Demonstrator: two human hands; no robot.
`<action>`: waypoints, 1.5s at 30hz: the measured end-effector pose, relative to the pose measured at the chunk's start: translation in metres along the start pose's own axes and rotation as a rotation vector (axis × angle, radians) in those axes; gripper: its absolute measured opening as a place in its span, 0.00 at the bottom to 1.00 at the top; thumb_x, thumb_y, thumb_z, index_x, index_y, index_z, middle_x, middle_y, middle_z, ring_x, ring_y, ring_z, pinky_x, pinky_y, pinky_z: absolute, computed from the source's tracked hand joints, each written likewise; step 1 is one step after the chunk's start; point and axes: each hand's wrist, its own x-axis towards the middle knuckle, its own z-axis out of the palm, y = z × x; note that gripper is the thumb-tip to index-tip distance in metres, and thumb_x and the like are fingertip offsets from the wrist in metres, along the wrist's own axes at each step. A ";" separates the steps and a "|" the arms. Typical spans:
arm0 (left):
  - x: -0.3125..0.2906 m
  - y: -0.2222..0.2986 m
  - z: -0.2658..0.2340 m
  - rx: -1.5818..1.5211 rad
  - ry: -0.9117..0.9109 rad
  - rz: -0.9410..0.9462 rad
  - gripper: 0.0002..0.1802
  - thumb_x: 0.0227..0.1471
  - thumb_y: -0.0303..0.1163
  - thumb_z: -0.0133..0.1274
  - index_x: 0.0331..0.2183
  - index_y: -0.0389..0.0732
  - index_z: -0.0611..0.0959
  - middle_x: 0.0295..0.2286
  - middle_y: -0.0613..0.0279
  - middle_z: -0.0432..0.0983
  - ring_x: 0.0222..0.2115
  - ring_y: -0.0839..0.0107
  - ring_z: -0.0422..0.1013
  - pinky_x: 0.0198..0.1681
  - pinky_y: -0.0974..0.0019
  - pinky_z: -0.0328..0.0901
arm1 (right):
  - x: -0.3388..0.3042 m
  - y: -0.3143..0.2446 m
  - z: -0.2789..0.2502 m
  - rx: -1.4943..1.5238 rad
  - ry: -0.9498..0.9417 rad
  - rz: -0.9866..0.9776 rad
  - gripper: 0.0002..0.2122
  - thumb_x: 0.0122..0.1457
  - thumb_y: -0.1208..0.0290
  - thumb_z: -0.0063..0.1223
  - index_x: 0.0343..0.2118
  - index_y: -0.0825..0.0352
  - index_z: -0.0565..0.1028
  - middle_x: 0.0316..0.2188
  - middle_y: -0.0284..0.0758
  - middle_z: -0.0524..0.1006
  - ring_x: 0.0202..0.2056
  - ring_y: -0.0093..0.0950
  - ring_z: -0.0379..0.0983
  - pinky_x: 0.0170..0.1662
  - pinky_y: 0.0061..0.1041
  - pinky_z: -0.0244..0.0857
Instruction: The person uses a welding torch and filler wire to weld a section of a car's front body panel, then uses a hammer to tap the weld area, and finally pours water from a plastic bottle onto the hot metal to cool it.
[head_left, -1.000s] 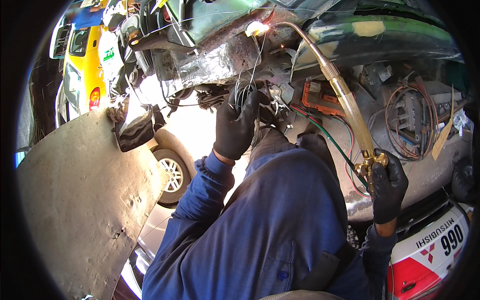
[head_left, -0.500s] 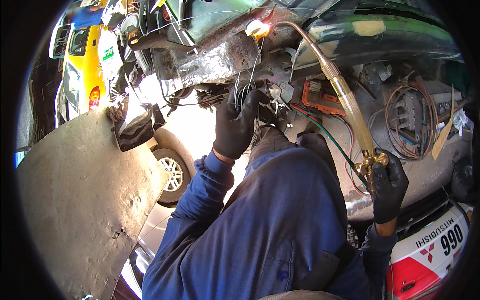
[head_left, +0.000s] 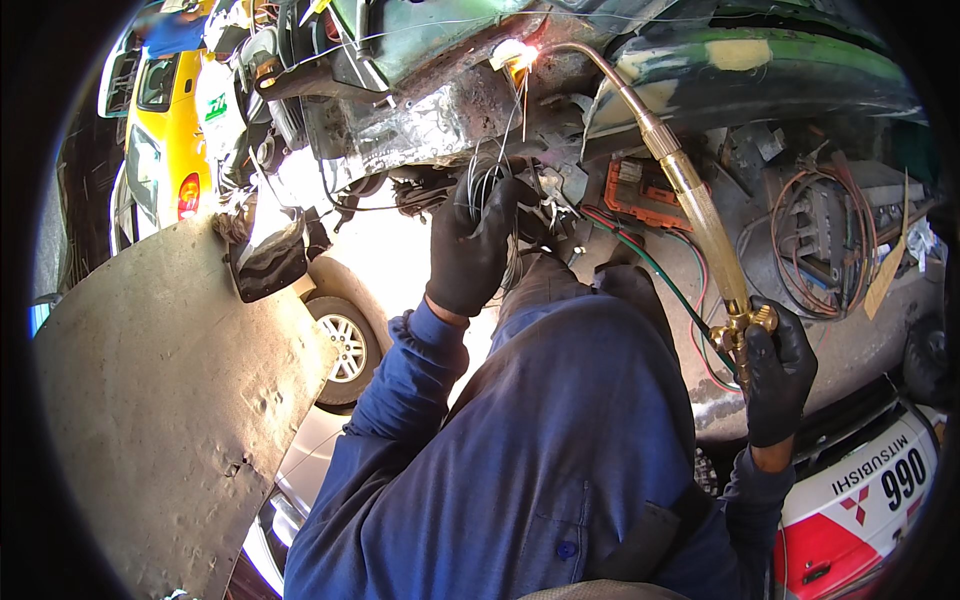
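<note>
My right hand point(head_left: 779, 372), in a black glove, is closed round the lower end of a brass gas welding torch point(head_left: 700, 212), just by its valve knobs. The torch's thin bent tip reaches up and left to a bright flame point(head_left: 518, 58) at the edge of a worn metal body panel point(head_left: 450, 128). My left hand point(head_left: 474, 245), also black-gloved, grips a loose coil of thin wire point(head_left: 487, 180). One strand of it runs up to the glowing spot under the flame. The glare hides the exact point where wire and metal meet.
Red and green hoses point(head_left: 660, 272) run from the torch across the floor. An orange tray point(head_left: 652, 195) and coiled tubing point(head_left: 815, 245) lie to the right. A large bent metal sheet point(head_left: 170, 390) stands at left, near a car wheel point(head_left: 343, 345). A green car panel point(head_left: 800, 85) overhangs the far right.
The glow at the torch tip shifts slightly in shape, and a thin orange streak now shows below it. Both hands stay almost in place.
</note>
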 end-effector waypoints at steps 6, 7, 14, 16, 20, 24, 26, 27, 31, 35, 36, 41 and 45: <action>0.000 0.000 0.000 0.010 0.011 -0.032 0.20 0.72 0.37 0.47 0.53 0.29 0.80 0.36 0.55 0.84 0.29 0.70 0.81 0.34 0.65 0.76 | 0.001 0.005 0.003 -0.007 0.024 -0.050 0.14 0.68 0.72 0.59 0.54 0.72 0.78 0.37 0.30 0.80 0.32 0.13 0.69 0.35 0.16 0.64; 0.000 0.000 0.000 0.007 0.007 -0.035 0.20 0.72 0.37 0.47 0.53 0.29 0.80 0.36 0.55 0.84 0.30 0.70 0.81 0.34 0.65 0.76 | 0.001 0.004 0.003 -0.016 0.019 -0.052 0.14 0.68 0.72 0.59 0.54 0.72 0.77 0.37 0.30 0.80 0.33 0.13 0.70 0.35 0.16 0.64; 0.000 0.000 -0.001 0.023 -0.002 -0.029 0.20 0.72 0.37 0.48 0.53 0.29 0.80 0.36 0.56 0.84 0.30 0.70 0.81 0.34 0.65 0.76 | 0.001 0.002 0.002 -0.011 0.005 -0.009 0.15 0.68 0.73 0.59 0.54 0.73 0.77 0.39 0.31 0.81 0.36 0.15 0.72 0.39 0.18 0.66; 0.000 0.000 -0.001 0.023 -0.001 -0.031 0.20 0.72 0.37 0.48 0.53 0.29 0.80 0.36 0.56 0.84 0.30 0.70 0.81 0.34 0.65 0.76 | 0.001 0.002 0.003 -0.008 0.014 -0.015 0.15 0.68 0.73 0.59 0.54 0.73 0.77 0.39 0.31 0.81 0.36 0.15 0.72 0.39 0.18 0.67; 0.001 -0.001 -0.002 0.036 -0.003 -0.026 0.20 0.73 0.36 0.47 0.53 0.29 0.80 0.36 0.56 0.84 0.30 0.70 0.80 0.34 0.65 0.76 | 0.000 0.001 0.001 0.007 0.000 0.016 0.15 0.68 0.73 0.59 0.54 0.73 0.77 0.39 0.31 0.81 0.36 0.15 0.73 0.40 0.18 0.67; 0.000 -0.002 -0.001 0.024 0.006 -0.014 0.20 0.73 0.35 0.47 0.53 0.29 0.80 0.35 0.56 0.84 0.29 0.70 0.80 0.34 0.65 0.76 | 0.000 0.002 0.001 0.009 0.001 -0.015 0.15 0.68 0.73 0.59 0.54 0.73 0.77 0.39 0.32 0.81 0.37 0.15 0.73 0.41 0.18 0.68; 0.000 -0.003 -0.001 0.022 0.001 -0.018 0.19 0.73 0.35 0.46 0.53 0.29 0.80 0.36 0.56 0.84 0.29 0.70 0.80 0.34 0.65 0.75 | 0.000 0.003 0.001 0.012 0.000 -0.021 0.15 0.68 0.73 0.59 0.54 0.73 0.77 0.40 0.32 0.81 0.38 0.16 0.73 0.42 0.19 0.68; 0.000 -0.002 -0.001 0.022 -0.001 -0.012 0.19 0.73 0.35 0.46 0.53 0.29 0.80 0.36 0.56 0.83 0.29 0.70 0.80 0.34 0.65 0.75 | 0.000 0.004 0.001 0.031 0.001 -0.016 0.15 0.68 0.73 0.59 0.55 0.73 0.77 0.40 0.32 0.81 0.38 0.16 0.73 0.43 0.19 0.68; 0.001 -0.002 -0.002 0.032 -0.003 -0.020 0.19 0.73 0.34 0.45 0.54 0.29 0.79 0.36 0.56 0.83 0.29 0.70 0.80 0.34 0.65 0.75 | 0.000 0.005 0.000 -0.026 -0.001 -0.032 0.16 0.68 0.73 0.60 0.55 0.74 0.77 0.42 0.33 0.81 0.40 0.17 0.74 0.45 0.21 0.69; 0.001 -0.004 -0.002 0.022 -0.005 -0.012 0.19 0.73 0.34 0.45 0.54 0.29 0.79 0.36 0.56 0.83 0.29 0.70 0.80 0.34 0.65 0.76 | 0.000 0.006 -0.002 -0.030 -0.013 -0.029 0.16 0.68 0.72 0.60 0.55 0.74 0.77 0.42 0.34 0.81 0.41 0.18 0.74 0.47 0.22 0.70; 0.001 -0.005 -0.003 0.021 -0.005 -0.008 0.19 0.73 0.34 0.45 0.54 0.29 0.79 0.36 0.56 0.83 0.29 0.70 0.80 0.34 0.65 0.76 | 0.000 0.007 -0.002 -0.017 -0.012 -0.018 0.16 0.68 0.72 0.60 0.55 0.74 0.77 0.42 0.34 0.81 0.41 0.18 0.74 0.47 0.22 0.70; 0.001 -0.007 -0.005 0.053 -0.002 -0.015 0.20 0.73 0.34 0.46 0.54 0.29 0.79 0.36 0.56 0.84 0.29 0.70 0.80 0.34 0.65 0.76 | 0.000 0.006 0.001 -0.062 0.003 -0.056 0.17 0.68 0.71 0.61 0.55 0.74 0.76 0.43 0.34 0.81 0.42 0.18 0.74 0.47 0.22 0.70; 0.001 -0.005 -0.004 0.038 -0.010 -0.004 0.19 0.73 0.34 0.46 0.54 0.29 0.79 0.36 0.56 0.84 0.29 0.70 0.80 0.34 0.65 0.76 | -0.003 0.004 0.001 -0.040 -0.006 -0.028 0.17 0.67 0.72 0.61 0.55 0.74 0.76 0.44 0.35 0.81 0.42 0.20 0.75 0.48 0.23 0.70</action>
